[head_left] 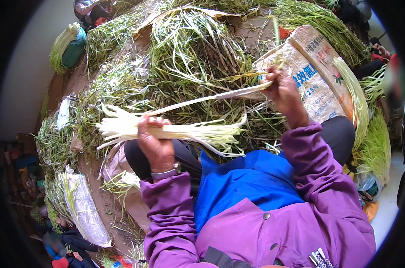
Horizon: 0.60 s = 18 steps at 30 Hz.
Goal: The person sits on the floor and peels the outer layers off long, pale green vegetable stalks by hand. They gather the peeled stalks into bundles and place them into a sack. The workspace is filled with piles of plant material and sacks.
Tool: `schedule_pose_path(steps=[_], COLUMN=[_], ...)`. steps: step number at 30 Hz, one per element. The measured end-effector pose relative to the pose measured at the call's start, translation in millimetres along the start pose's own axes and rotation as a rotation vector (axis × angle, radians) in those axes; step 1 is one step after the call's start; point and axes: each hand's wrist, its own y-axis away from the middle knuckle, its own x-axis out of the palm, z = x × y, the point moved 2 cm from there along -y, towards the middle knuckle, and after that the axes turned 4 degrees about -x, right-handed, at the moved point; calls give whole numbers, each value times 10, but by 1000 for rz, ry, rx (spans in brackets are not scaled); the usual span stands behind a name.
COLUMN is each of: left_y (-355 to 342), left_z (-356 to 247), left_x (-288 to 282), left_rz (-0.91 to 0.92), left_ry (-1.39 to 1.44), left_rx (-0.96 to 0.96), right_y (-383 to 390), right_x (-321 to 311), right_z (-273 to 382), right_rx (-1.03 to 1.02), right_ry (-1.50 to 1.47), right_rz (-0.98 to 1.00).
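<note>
Stalk bunch (pixel 189 132): white to pale green, roughly level, in left hand (pixel 154 142)
Single stalk (pixel 193 102): pale, slanting up to right hand (pixel 283 92)

A worker wears a purple jacket (pixel 242 228) with long, loosely creased sleeves (pixel 169 210), its front dotted with dark round fasteners (pixel 266 216). Bright blue cloth (pixel 251 178) covers the lap below the jacket's hem, over dark trousers (pixel 340 134). Both the left hand (pixel 154 145) and the right hand (pixel 282 89) are bare; a wristwatch (pixel 177 167) with a metallic-looking case circles the left wrist. A black strap (pixel 222 257) crosses the jacket near a silvery, ridged piece (pixel 320 259), too small to identify.
</note>
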Motion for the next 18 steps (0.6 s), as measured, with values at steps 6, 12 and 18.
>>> schedule_pose_path(steps=[6, 12, 18], left_y=[-10, 32, 67], left_z=[-416, -437, -308], left_x=[-93, -39, -30], left_rz=[-2, -5, -53], left_ry=[-21, 7, -10], left_rx=[120, 146, 112], right_y=[-345, -305, -19], right_x=[-1236, -1929, -1356], right_z=[801, 802, 242], right_rx=[-242, -263, 371], right_ry=[332, 1363, 1855], right_rz=[-309, -502, 16])
